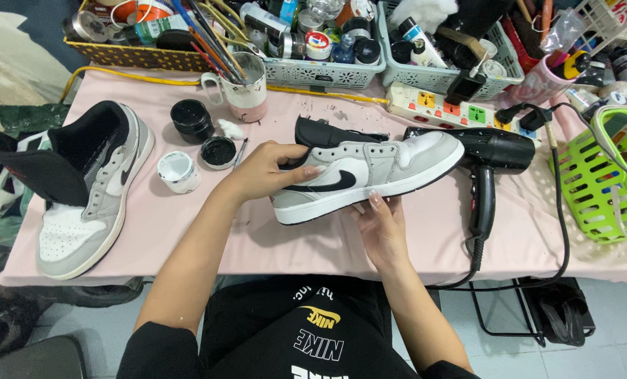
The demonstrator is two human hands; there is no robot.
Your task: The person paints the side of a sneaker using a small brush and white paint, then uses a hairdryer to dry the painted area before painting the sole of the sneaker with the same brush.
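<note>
A grey, white and black sneaker [377,172] is held on its side above the pink table, toe pointing right. My left hand [261,172] grips its heel and collar from above. My right hand [380,228] supports the sole from below, fingertips on the white midsole. The matching second sneaker [92,189] lies at the left of the table, its black tongue pulled open.
A black hair dryer [492,158] lies right of the held shoe, its cord running to a white power strip [443,105]. An open black jar [191,119], its lids [179,170] and a mug of brushes [243,88] stand behind. Baskets of bottles line the back; a green basket [594,182] sits at right.
</note>
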